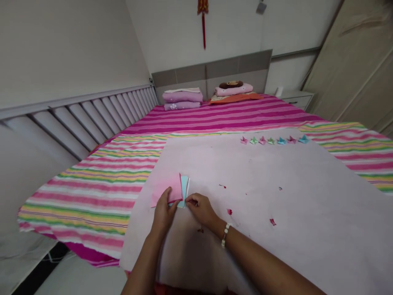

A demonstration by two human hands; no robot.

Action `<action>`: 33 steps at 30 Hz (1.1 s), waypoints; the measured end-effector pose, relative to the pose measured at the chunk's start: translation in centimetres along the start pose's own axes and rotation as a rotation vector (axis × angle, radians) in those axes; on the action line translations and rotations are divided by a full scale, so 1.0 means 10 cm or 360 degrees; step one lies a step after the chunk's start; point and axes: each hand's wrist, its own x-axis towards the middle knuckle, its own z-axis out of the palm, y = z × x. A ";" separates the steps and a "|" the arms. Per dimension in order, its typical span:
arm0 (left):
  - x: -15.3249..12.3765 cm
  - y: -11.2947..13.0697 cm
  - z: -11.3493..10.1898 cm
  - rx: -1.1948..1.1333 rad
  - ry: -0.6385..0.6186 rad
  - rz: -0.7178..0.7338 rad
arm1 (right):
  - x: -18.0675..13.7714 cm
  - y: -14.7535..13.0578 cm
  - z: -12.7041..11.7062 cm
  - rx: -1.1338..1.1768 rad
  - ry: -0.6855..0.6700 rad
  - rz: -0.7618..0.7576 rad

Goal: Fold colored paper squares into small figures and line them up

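A small stack of paper squares (173,189), pink on top with light blue and white edges showing at its right, lies on a pale pink board (276,196) laid over the bed. My left hand (164,213) rests on the stack's near edge with the thumb pressing the pink sheet. My right hand (201,209), a bead bracelet at the wrist, pinches the stack's lower right corner with curled fingers.
A row of several small folded paper shapes (273,140), pink, green and blue, sits at the board's far edge. A striped bedsheet (101,192) covers the bed. Folded blankets (182,98) and a pillow (235,89) lie by the headboard. A slatted rail (92,119) runs along the left.
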 end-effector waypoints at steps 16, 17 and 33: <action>-0.02 -0.01 0.01 0.0138 -0.0115 -0.0070 | 0.12 0.13 0.16 -0.0177 0.0032 0.0180; -0.02 -0.02 0.01 0.0126 -0.0104 -0.0057 | 0.12 0.13 0.15 -0.0179 0.0027 0.0182; -0.06 -0.08 0.01 0.0147 -0.0131 0.0313 | 0.17 0.10 0.14 -0.0148 -0.0033 0.0350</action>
